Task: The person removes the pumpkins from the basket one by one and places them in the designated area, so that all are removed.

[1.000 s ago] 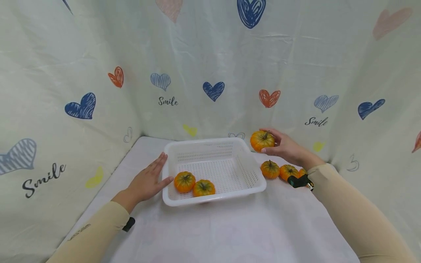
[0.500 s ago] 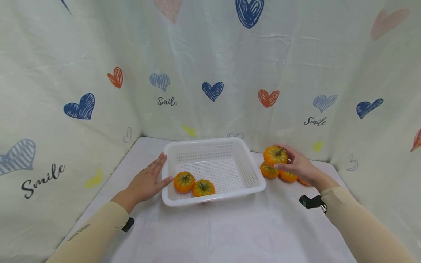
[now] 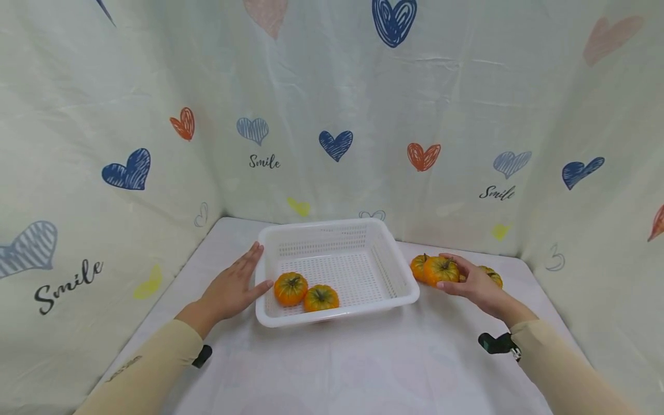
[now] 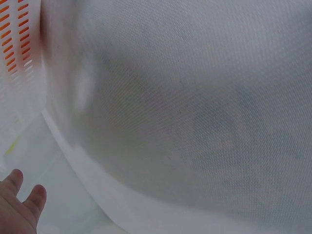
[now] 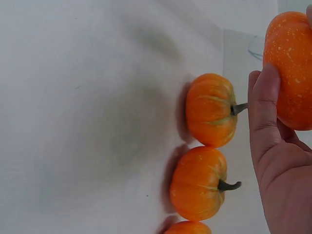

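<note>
"Smile" [image 3: 264, 161] 3 times on curtain [image 3: 373, 92].

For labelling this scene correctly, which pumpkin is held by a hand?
The pumpkin in the right hand is the only one gripped; two pumpkins lie inside the white perforated basket, and three more pumpkins sit in a row on the table.

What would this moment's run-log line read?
left hand: at basket rim | right hand: holds pumpkin | in basket: two pumpkins | on table: three other pumpkins visible
</note>
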A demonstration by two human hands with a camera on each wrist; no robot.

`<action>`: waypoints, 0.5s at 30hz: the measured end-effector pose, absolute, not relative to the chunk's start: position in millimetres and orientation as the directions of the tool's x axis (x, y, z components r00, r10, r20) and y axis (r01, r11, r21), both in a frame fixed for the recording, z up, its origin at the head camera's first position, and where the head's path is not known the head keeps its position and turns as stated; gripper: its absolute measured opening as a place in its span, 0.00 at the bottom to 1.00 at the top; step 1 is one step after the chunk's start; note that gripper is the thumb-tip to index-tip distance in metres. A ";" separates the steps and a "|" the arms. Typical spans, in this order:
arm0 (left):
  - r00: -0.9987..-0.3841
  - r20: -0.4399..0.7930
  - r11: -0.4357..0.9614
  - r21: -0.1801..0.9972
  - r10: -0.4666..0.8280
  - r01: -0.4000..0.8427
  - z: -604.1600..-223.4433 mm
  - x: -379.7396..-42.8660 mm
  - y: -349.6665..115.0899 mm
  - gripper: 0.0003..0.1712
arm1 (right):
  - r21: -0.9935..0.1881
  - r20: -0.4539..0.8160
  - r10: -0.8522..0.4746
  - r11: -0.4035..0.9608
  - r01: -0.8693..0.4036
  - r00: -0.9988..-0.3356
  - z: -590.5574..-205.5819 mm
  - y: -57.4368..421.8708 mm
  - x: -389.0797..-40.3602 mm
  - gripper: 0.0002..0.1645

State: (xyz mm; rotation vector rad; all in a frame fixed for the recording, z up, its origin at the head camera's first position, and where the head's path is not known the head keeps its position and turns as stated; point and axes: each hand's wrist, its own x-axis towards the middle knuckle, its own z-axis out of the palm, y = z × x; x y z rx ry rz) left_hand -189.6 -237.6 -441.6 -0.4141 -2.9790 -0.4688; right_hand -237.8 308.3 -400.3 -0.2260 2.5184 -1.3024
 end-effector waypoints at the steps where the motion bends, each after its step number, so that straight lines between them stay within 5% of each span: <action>1: -0.958 0.139 0.917 0.284 0.250 0.280 -441.6 -189.4 -237.4 0.53 | -0.812 -0.194 -0.270 0.584 0.000 -0.943 -403.9 308.9 -237.0 0.55; 15: -0.959 0.138 0.917 0.286 0.248 0.278 -439.7 -188.3 -236.8 0.53 | -0.783 -0.280 -0.251 0.618 0.069 -0.927 -440.7 317.0 -233.0 0.59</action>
